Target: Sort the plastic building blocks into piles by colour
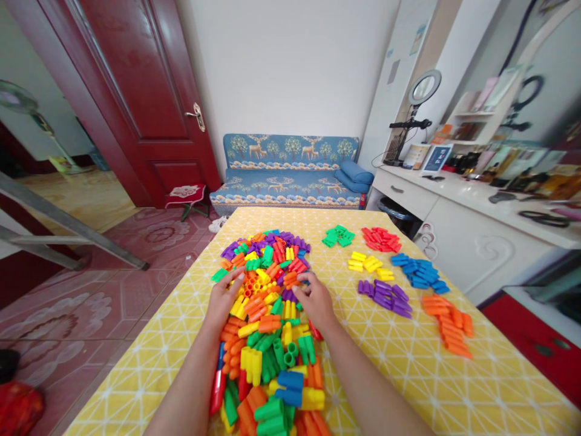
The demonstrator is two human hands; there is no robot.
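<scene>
A long heap of plastic building blocks [252, 328], made of joined tubes in several colours, runs down the middle of the table. My left hand [223, 298] rests at the heap's left side. Its fingers are apart and reach over the orange and yellow blocks, holding nothing I can see. On the right side of the heap, my right hand [316, 300] has thumb and forefinger closed at the end of an orange block [290, 279]. Purple blocks [288, 295] lie just below that thumb. The remaining fingers of the right hand are partly hidden.
On the right of the yellow tablecloth [363, 357] lie single-colour groups: green [338, 236], red [381, 239], yellow [372, 264], blue [420, 272], purple [385, 297] and orange blocks [449, 324]. A blue sofa [290, 175] stands beyond, a white dresser [481, 224] to the right.
</scene>
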